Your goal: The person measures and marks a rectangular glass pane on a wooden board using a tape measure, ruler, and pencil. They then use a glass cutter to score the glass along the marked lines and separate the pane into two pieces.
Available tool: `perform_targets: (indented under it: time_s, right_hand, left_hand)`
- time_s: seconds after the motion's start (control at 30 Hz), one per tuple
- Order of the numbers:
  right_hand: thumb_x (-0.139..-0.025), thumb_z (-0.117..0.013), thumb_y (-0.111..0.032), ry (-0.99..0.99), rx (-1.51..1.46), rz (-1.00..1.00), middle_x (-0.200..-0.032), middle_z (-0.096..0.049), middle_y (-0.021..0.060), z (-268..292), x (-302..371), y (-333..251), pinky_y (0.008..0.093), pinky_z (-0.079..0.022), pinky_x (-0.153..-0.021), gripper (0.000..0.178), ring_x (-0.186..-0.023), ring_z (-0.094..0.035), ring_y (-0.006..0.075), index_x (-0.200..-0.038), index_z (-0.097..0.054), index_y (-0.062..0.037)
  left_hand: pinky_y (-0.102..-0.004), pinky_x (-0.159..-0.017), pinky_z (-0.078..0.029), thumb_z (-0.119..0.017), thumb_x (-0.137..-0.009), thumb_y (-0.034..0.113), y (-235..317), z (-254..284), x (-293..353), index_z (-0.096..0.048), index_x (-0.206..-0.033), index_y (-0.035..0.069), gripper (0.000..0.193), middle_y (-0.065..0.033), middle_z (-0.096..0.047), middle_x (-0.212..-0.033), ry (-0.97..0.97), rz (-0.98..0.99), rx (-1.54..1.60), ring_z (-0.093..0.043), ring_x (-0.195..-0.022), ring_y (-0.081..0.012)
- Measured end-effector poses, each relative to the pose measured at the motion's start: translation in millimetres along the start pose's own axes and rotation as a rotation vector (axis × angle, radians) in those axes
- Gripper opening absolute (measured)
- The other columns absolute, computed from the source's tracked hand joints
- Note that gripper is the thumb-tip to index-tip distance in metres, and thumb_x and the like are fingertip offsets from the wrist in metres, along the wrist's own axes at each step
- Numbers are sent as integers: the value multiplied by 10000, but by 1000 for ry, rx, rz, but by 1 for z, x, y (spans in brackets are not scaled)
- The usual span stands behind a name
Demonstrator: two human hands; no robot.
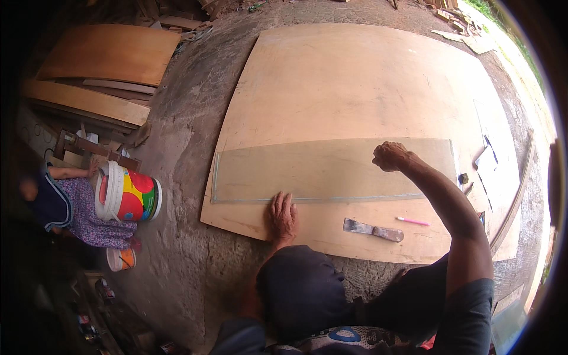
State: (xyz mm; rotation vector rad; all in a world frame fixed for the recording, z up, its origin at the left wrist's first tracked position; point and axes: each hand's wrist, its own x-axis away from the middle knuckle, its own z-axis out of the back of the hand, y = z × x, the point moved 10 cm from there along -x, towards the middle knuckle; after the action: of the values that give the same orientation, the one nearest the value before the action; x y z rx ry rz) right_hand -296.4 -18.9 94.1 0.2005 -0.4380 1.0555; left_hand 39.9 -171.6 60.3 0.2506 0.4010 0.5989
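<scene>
Dark sleeve (471,310) was closest; right hand (390,156) was fisted over the glass sheet (307,168) on the plywood (355,83), couldn't tell if holding anything. Left hand (284,218) lay spread at the glass's near edge.

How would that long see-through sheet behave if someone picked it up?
The see-through sheet looks like glass with pale greenish edges, so it is probably stiff and fragile. Its smooth face may feel slippery. Being long and narrow, it might be awkward to lift from one end.
</scene>
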Motion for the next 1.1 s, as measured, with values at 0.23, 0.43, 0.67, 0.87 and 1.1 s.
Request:
perform_targets:
  time_s: [0.23,0.43,0.67,0.87,1.1]
  right_hand:
    - [-935,-614,-307,46,-8,-116,-991,-731,176,-10,8,72,477,-562,-792,253,-962,-708,360,-943,-731,-82]
    - [-911,-642,-242,67,10,-99,-967,-734,141,-9,1,69,444,-575,-742,170,-932,-720,323,-933,-717,-91]
    - [-915,-654,-247,60,-1,-31,-1029,-739,106,2,-11,37,425,-575,-790,159,-1009,-710,282,-942,-735,-113]
    - [-827,-670,-106,71,-20,-92,-1081,-753,111,12,-6,34,420,-589,-800,196,-1029,-723,293,-988,-779,-83]
    - [-851,-629,-89,149,-88,-87,-1050,-752,113,15,3,55,386,-578,-813,180,-1025,-720,275,-961,-770,-95]
  left_hand:
    - [-506,-1162,-293,-471,-1031,289,-5,-8,-2,-555,-1381,63,425,-170,-466,-1482,-32,32,-7,-386,-1395,-379]
    - [-503,-1154,-300,-487,-1026,279,-4,-6,0,-555,-1384,63,424,-175,-469,-1478,-2,15,18,-388,-1396,-377]
    - [-508,-1154,-309,-477,-1031,276,-6,-9,1,-564,-1375,63,414,-177,-483,-1469,-25,-22,-25,-405,-1385,-378]
    - [-520,-1107,-361,-467,-1037,271,-4,-11,-4,-591,-1332,38,395,-199,-524,-1432,-7,-9,-65,-469,-1329,-394]
    - [-525,-1132,-343,-470,-1037,273,-6,-12,0,-578,-1335,28,400,-205,-515,-1424,-2,-58,-78,-458,-1338,-392]
